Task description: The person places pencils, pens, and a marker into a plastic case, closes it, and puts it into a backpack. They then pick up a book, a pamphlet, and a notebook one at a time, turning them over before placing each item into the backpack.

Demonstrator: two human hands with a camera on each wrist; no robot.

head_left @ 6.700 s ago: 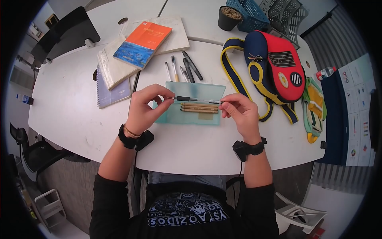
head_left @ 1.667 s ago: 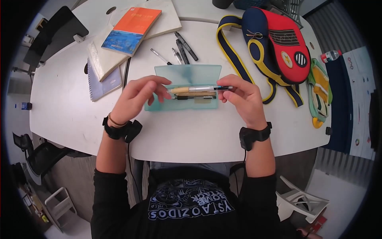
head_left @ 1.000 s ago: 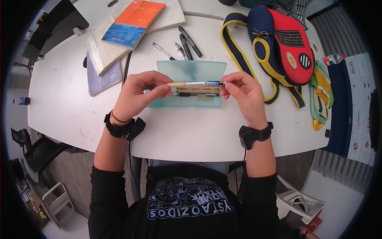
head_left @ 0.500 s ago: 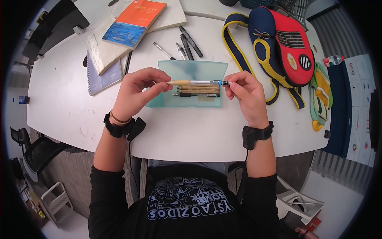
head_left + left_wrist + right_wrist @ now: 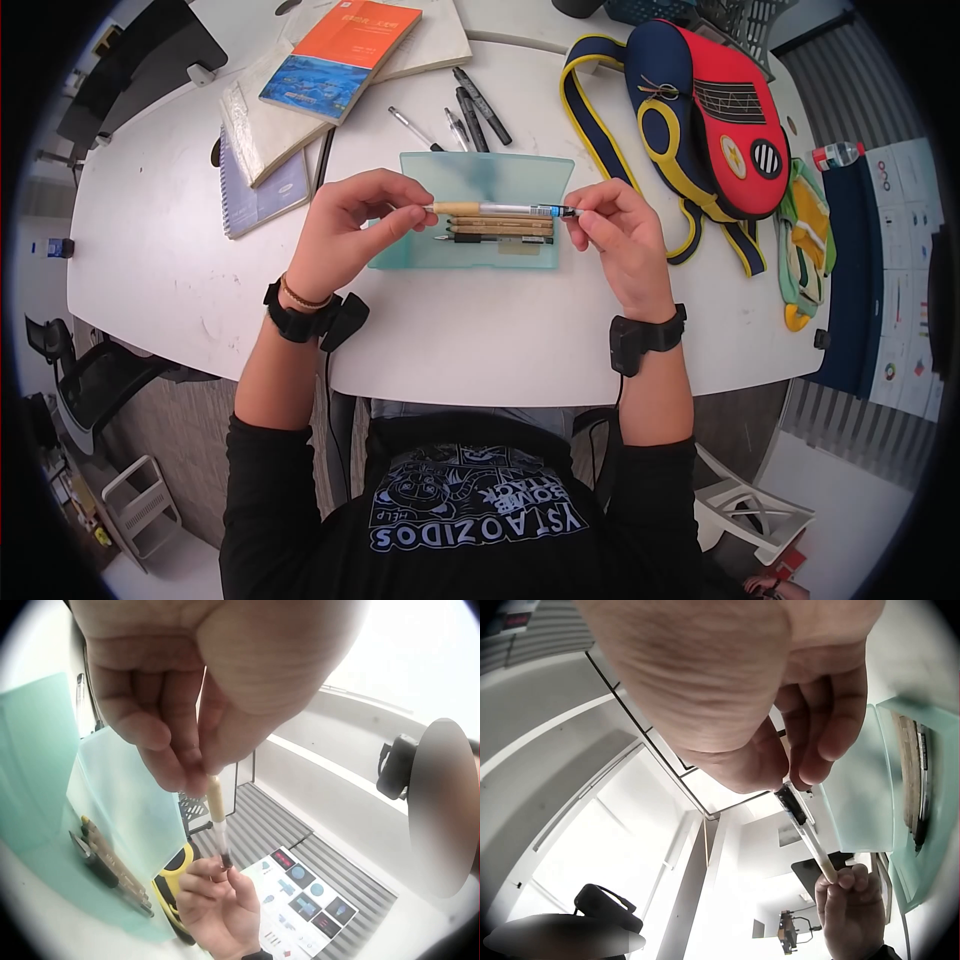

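Note:
A clear gel pen with a tan grip [image 5: 490,209] is held level between both hands, above an open teal pencil case [image 5: 480,262]. My left hand [image 5: 358,222] pinches its tan end between thumb and fingertips. At the other end, my right hand [image 5: 622,240] pinches the black and blue clip end, seen closely in the right wrist view as a black end piece [image 5: 791,805]. Inside the case lie several wooden pencils [image 5: 500,224] and a black pen [image 5: 500,239], side by side. The case's lid [image 5: 485,175] stands raised at the back.
Behind the case lie loose pens and markers [image 5: 468,118]. Books [image 5: 340,60] and a spiral notebook [image 5: 262,195] are stacked at left. A red and navy backpack [image 5: 715,120] stands at right, with a green and yellow pouch [image 5: 805,235] beside it.
Earlier a black-grip pen was held over the case; a black pen now lies inside. The tan-grip pen came into both hands, left fingers closing on its end. In the last half second, almost nothing moved.

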